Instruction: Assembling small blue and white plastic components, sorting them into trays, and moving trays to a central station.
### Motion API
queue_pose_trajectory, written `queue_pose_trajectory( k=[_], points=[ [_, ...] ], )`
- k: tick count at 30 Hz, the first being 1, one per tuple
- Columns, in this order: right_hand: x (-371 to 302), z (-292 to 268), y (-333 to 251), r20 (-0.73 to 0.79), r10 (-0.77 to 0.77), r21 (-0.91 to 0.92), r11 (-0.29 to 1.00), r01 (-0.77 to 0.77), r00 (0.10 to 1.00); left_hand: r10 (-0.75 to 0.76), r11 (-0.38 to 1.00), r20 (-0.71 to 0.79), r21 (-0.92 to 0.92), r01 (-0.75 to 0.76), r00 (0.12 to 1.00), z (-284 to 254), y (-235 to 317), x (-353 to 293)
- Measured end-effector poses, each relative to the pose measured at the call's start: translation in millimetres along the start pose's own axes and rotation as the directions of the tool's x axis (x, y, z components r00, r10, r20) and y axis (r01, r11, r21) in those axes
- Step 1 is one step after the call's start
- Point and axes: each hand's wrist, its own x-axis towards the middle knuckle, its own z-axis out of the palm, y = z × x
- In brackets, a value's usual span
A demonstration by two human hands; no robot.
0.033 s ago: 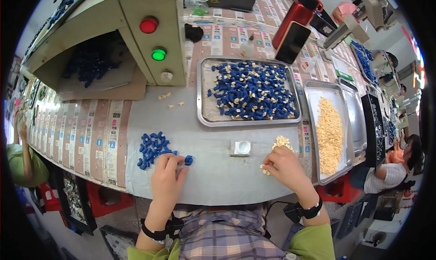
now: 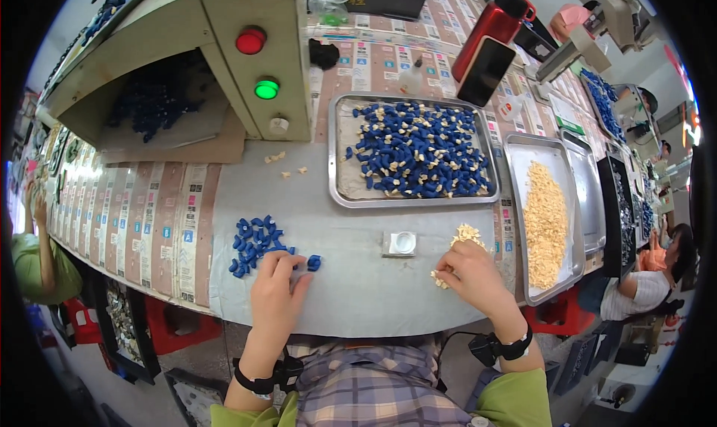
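On the pale work sheet (image 2: 351, 300), my left hand (image 2: 278, 296) rests with fingers bent, thumb and index apart, beside a pile of small curved blue pieces (image 2: 258, 237). A separate blue piece (image 2: 314, 263) lies just right of its fingertips. My right hand (image 2: 474, 274) is closed in a pinch at the small cream-coloured pieces (image 2: 467, 234); some cream bits show at its fingertips, and its palm hides part of the pile. Between the hands stands a small square block with a round white top (image 2: 404, 242).
Behind is a metal tray (image 2: 336, 195) of blue pieces with cream bits. Another tray (image 2: 515, 147) of cream pieces stands right. A machine housing (image 2: 258, 69) with red and green buttons fills the back left. A red flask (image 2: 489, 27) and a phone (image 2: 485, 72) stand farther back.
The whole view has shifted slightly, with the table things a little farther right. Both hands keep nearly the same pose, and the separate blue piece sits a bit farther from the left fingertips.
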Motion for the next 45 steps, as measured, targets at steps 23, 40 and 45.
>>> queue_pose_trajectory(
  k=[23,40,45],
  points=[
    [16.7,-1.0,-23.4,-0.235,0.169,0.327,0.941,-0.086,0.957,0.123,0.956,0.04,0.265,-0.129,0.992,22.7,10.9,16.4],
    [35.2,-3.1,-29.9,-0.18,0.1,0.334,0.942,-0.035,0.979,0.151,0.975,0.02,0.161,-0.153,0.988,21.6,3.2,12.6],
    [47.9,12.4,-26.2,-0.168,-0.076,0.13,0.987,0.098,0.983,0.191,0.972,0.018,0.138,-0.191,0.981,21.3,4.2,17.4]
  ],
)
